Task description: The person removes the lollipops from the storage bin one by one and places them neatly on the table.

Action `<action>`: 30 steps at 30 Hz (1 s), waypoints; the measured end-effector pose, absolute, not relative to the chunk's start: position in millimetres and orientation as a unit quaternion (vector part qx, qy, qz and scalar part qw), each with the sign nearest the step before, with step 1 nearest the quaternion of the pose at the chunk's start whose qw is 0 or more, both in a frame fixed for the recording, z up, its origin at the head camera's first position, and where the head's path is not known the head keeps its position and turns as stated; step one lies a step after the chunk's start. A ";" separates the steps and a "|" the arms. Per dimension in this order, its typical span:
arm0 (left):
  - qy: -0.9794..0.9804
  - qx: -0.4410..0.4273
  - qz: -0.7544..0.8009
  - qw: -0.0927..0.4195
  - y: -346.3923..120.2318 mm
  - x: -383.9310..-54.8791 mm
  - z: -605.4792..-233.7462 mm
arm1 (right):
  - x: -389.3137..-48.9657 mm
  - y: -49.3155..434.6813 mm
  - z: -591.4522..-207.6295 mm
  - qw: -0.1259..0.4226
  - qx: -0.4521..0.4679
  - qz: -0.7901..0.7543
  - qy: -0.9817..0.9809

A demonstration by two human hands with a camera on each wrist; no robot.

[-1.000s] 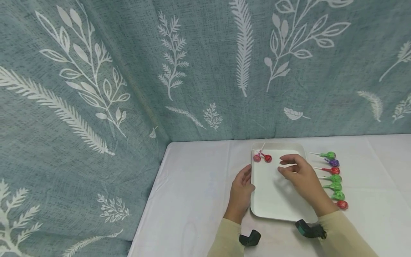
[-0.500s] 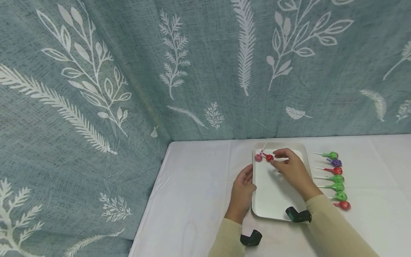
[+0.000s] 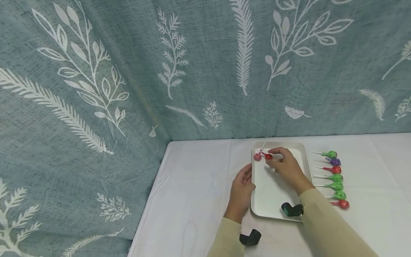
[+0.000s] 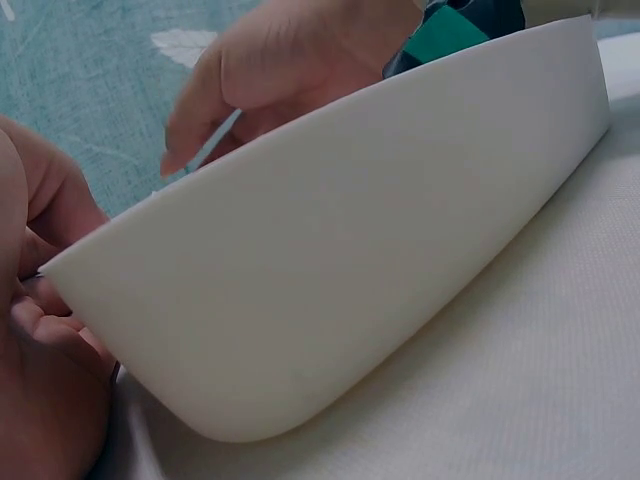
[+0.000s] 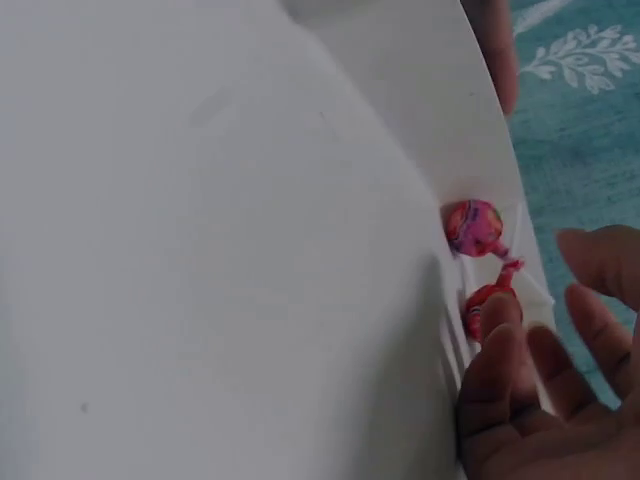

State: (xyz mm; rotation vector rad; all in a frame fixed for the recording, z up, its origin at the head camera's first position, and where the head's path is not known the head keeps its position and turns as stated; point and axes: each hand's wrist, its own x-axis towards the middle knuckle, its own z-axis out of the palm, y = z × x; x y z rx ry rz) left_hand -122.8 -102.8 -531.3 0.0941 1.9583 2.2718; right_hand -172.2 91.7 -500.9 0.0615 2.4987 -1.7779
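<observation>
My left hand (image 3: 240, 194) grips the left side of a white rectangular tray (image 3: 273, 200), thumb at the rim and fingers along the outer wall. In the tray's far left corner lie a pink lollipop (image 3: 257, 157) and a red lollipop (image 3: 268, 156), sticks crossing. My right hand (image 3: 287, 170) reaches over the tray, thumb and forefinger on either side of the red lollipop's head. In the right wrist view one fingertip overlaps the red lollipop (image 5: 474, 318), while the other fingers stay spread. The tray's tall side wall (image 4: 320, 250) fills much of the left wrist view.
Right of the tray, a column of wrapped lollipops lies on the white tablecloth (image 3: 196, 185): several green lollipops (image 3: 335, 186), one purple lollipop (image 3: 335, 162) and two red, including the nearest red lollipop (image 3: 343, 204). A patterned blue-green curtain (image 3: 199, 71) hangs behind and to the left.
My right hand has moved left and away from me across the tray, from above its middle to the red lollipop in the corner. The left hand keeps its place on the tray.
</observation>
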 end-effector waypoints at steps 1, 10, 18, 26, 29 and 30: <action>0.652 0.031 0.754 0.070 -102.6 -122.9 -531.2 | -172.5 92.3 -502.5 0.037 0.015 -0.577 0.816; 0.654 0.020 0.753 0.071 -101.3 -124.8 -532.0 | -175.2 93.4 -509.7 0.041 0.015 -0.573 0.819; 0.653 0.025 0.754 0.067 -101.0 -125.0 -533.5 | -176.9 87.3 -516.0 0.019 0.018 -0.533 0.846; 0.651 0.027 0.756 0.066 -100.1 -124.5 -534.8 | -176.3 84.7 -519.6 0.003 0.027 -0.503 0.864; 0.648 0.034 0.758 0.065 -100.2 -124.6 -535.6 | -176.6 84.0 -520.3 -0.001 0.023 -0.494 0.869; 0.647 0.036 0.759 0.064 -100.3 -124.7 -536.2 | -176.7 83.7 -520.5 -0.002 0.021 -0.491 0.871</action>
